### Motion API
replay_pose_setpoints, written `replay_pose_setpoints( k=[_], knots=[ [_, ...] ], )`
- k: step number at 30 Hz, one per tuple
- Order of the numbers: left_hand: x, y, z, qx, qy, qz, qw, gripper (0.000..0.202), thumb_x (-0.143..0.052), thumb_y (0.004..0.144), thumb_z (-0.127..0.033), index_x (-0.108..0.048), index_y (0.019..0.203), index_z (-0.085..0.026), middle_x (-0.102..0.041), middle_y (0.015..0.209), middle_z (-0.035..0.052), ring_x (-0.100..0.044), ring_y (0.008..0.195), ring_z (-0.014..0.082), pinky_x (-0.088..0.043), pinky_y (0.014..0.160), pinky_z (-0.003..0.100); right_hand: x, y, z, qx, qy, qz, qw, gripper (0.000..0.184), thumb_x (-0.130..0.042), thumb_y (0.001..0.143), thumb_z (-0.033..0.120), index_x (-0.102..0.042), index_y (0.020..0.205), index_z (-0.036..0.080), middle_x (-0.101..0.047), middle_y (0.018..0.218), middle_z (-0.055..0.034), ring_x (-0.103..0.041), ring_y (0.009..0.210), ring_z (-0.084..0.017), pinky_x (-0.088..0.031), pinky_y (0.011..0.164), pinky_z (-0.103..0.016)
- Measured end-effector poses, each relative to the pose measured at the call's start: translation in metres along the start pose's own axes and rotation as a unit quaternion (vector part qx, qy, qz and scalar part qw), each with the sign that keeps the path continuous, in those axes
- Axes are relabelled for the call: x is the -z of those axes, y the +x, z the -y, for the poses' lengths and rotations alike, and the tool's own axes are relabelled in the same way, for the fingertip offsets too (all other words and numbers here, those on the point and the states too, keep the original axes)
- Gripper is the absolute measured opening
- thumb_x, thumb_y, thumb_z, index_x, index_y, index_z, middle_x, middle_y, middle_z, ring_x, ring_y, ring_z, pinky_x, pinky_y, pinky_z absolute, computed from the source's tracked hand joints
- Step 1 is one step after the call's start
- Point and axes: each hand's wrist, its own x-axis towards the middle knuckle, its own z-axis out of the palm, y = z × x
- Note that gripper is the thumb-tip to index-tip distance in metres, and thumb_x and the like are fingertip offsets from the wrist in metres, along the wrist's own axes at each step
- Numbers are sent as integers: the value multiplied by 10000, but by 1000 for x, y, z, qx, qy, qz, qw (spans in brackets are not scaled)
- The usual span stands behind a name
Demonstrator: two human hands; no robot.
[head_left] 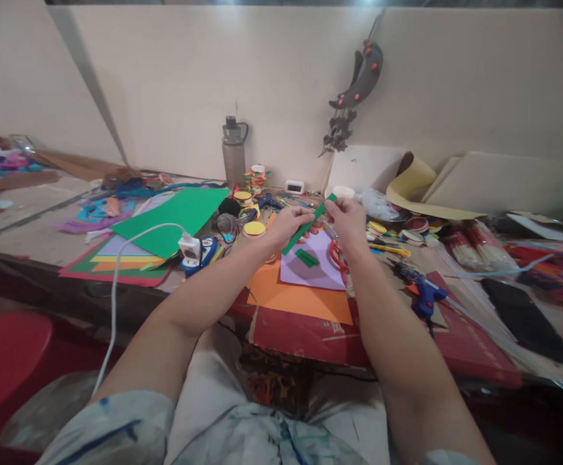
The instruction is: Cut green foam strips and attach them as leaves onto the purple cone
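Observation:
A green paper strip (309,229) is stretched at a slant between my two hands. My left hand (291,226) is closed on its lower part. At the upper end, my right hand (347,219) pinches the strip between thumb and fingers. Scissors with red-orange handles (338,256) show just below my right hand; I cannot tell whether that hand also holds them. Short green paper pieces (307,258) lie beneath on a lilac sheet (294,274), which rests on an orange sheet (310,302).
Large green paper (175,216) lies left, beside a blue-and-white power strip (198,255) with a white cord. A grey bottle (234,152) stands by the wall. To the right are a blue glue gun (427,297), a dark flat slab (528,320) and small tubs (413,236).

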Motion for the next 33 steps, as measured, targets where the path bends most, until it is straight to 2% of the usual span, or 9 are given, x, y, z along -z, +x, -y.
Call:
replay_pose_setpoints(
  k=[5,8,15,18,21,27,30,33],
  knots=[
    [0,1,1,-10,1,-8,1000,168,-624,964,-141,-615,797,-131,-758,713,43,-583,441,58,-417,454,184,-1,-1,-4,7,8,10,1000,216,-689,807,312,-556,680,199,-524,576,65,-450,566,-95,-367,595,-257],
    [-1,1,0,-14,0,-18,1000,211,-611,958,-115,-592,749,-135,-735,679,29,-607,462,66,-416,459,190,-3,-3,-5,21,17,16,1000,208,-686,800,336,-566,700,198,-526,593,62,-442,576,-93,-364,597,-258],
    [2,5,2,-11,7,-37,999,207,-607,946,-102,-609,741,-136,-748,699,36,-641,496,82,-432,489,208,-3,-2,-5,2,22,-19,1000,305,-669,804,495,-561,742,216,-544,668,30,-501,634,-120,-443,596,-260],
    [7,8,2,2,0,-78,997,218,-602,941,-96,-620,727,-130,-740,700,38,-657,522,87,-421,501,214,0,2,-11,-40,47,-51,997,330,-670,819,527,-542,784,226,-553,700,25,-508,628,-122,-436,556,-250],
    [13,13,-3,-1,-21,-130,991,222,-593,945,-92,-630,729,-124,-726,681,35,-665,554,89,-414,517,214,-2,2,-20,-75,57,-48,994,287,-690,813,459,-536,768,221,-553,667,33,-498,588,-113,-406,522,-235],
    [23,17,-12,-4,-70,-160,985,218,-580,951,-87,-663,753,-124,-724,687,26,-667,582,84,-437,544,202,-27,0,-37,-92,-106,53,989,194,-711,789,336,-619,723,179,-597,598,30,-544,560,-117,-375,519,-227],
    [23,16,-16,-1,-80,-163,983,221,-586,950,-89,-667,746,-118,-723,686,27,-661,567,86,-442,535,201,-40,7,-43,-99,-178,74,976,158,-718,775,311,-660,768,164,-611,596,35,-536,554,-117,-380,542,-235],
    [23,14,-19,-5,-91,-159,983,223,-583,953,-76,-662,746,-105,-717,676,28,-651,548,81,-448,532,199,-49,16,-46,-89,-204,90,971,129,-730,754,276,-672,758,161,-573,552,49,-510,533,-119,-417,579,-253]
  ],
)
